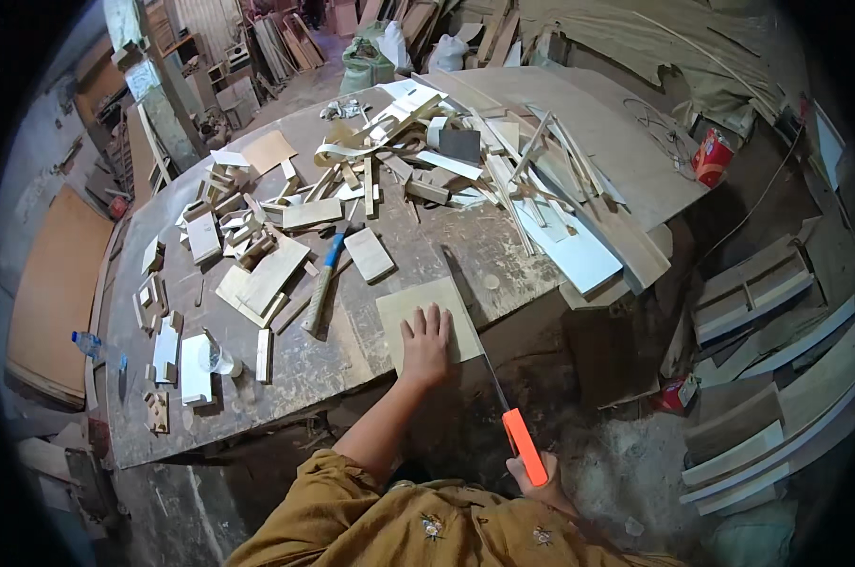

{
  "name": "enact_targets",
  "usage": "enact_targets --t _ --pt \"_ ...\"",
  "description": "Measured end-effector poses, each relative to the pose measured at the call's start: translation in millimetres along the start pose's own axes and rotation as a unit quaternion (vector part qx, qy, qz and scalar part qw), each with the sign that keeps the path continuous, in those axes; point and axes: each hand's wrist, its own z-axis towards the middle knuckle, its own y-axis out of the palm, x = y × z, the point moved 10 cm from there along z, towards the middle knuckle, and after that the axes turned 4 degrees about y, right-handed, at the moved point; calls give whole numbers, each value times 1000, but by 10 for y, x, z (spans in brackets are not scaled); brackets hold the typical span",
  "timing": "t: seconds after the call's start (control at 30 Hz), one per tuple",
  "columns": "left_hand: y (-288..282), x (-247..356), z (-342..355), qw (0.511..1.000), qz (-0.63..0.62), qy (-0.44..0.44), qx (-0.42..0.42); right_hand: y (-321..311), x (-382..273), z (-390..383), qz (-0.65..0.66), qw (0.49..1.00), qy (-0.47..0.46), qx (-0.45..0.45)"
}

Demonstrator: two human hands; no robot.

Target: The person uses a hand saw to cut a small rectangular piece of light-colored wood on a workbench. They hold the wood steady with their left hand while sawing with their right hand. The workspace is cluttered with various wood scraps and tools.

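My left hand (427,350) lies flat with fingers spread on a square thin wooden board (408,307) at the near edge of the workbench. Part of that board sticks out past the bench edge. My right hand (538,480) is wrapped round the orange handle of a handsaw (525,444). The saw's narrow-looking blade runs along the board's right side, its far end over the bench top. Whether its teeth are in the wood cannot be made out. Left of the board lie a hammer (328,274) with a blue and wooden handle and a small wooden block (369,255).
Wood offcuts (267,274) cover the bench's left half. Strips and a long white-faced board (574,250) are heaped at the back right. A clear plastic cup (224,361) stands near left, a red can (712,156) at the right edge. Stacked panels (753,293) stand right of the bench.
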Motion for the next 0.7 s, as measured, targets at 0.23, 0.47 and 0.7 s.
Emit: enact_targets --t 0.23,0.47,0.7 --pt "13 -6 -2 1000 -4 -5 -18 168 308 821 104 993 53 8" --pt "45 7 -41 1000 3 7 -21 9 214 198 61 998 22 -3" --pt "66 -133 82 1000 -7 -16 17 213 97 931 66 998 -23 5"
